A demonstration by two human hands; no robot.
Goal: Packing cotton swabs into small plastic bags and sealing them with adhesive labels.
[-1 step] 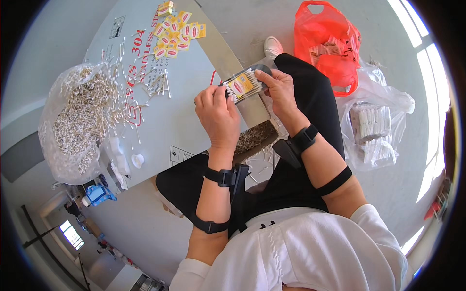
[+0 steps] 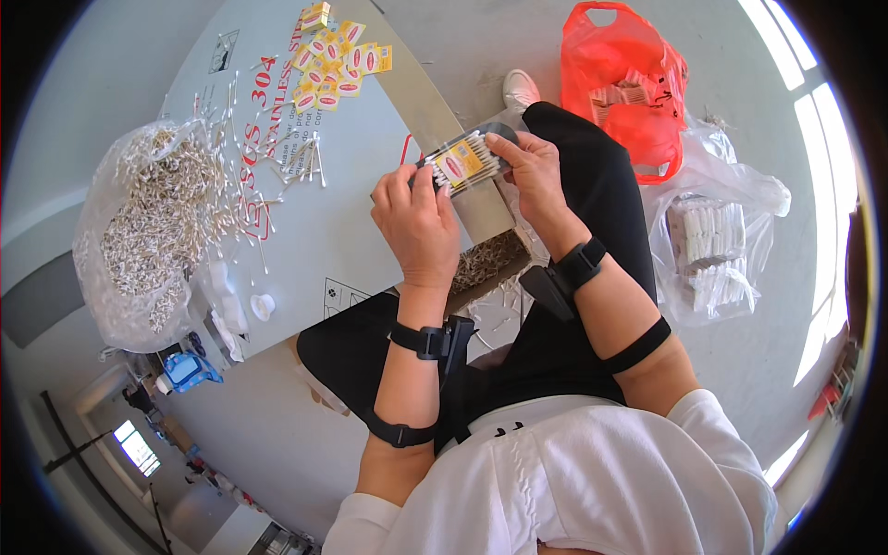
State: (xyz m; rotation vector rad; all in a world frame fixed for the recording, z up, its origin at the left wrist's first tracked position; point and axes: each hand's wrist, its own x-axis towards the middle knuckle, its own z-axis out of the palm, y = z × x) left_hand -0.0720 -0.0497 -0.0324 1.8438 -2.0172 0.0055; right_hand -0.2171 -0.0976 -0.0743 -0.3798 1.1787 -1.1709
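Note:
Between my two hands, over the table's edge, is a clear pack of cotton swabs (image 2: 461,163) with a yellow card on top. The swabs lie side by side in it, and dark pieces show at both ends. My left hand (image 2: 416,224) has its fingers closed on the pack's left end. At the other end, my right hand (image 2: 538,178) pinches it with the thumb on top; the fingers underneath are partly hidden. Yellow cards (image 2: 335,65) lie in a loose pile further up the table. Below my hands stands an open cardboard box (image 2: 495,262) of loose swabs.
A big clear bag of loose swabs (image 2: 153,236) stands on the table (image 2: 356,217) at left, with swabs scattered beside it. On the floor at right are a red plastic bag (image 2: 622,55) and a clear bag of white packs (image 2: 708,236). A white lid (image 2: 264,306) lies nearby.
My left hand has shifted very slightly to the right at the pack's end. Nothing else has visibly moved.

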